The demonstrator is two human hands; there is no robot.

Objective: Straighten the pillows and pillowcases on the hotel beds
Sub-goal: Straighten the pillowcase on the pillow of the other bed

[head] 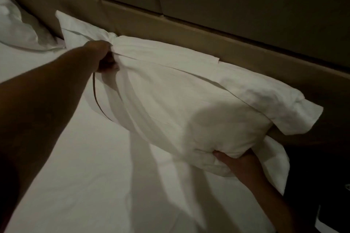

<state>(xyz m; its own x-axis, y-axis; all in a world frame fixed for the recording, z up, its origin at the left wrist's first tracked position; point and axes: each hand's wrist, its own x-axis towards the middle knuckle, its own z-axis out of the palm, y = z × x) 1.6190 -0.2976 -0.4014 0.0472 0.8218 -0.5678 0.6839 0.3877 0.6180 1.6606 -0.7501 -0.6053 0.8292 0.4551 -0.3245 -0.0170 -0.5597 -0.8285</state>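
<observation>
White pillow (189,100) against headboard (189,30), left hand (103,56), right hand (238,164) gripping it

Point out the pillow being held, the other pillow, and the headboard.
held pillow (189,100), head view, middle of its front face
other pillow (17,24), head view, its crumpled top
headboard (170,26), head view, tan padded band

No legible text, label, brand or number anywhere on the bedding or headboard

White pillow (189,104) in creased pillowcase, tilted against headboard; left fingers (108,58) bunch its far corner, right fingers (219,156) grip near corner
</observation>
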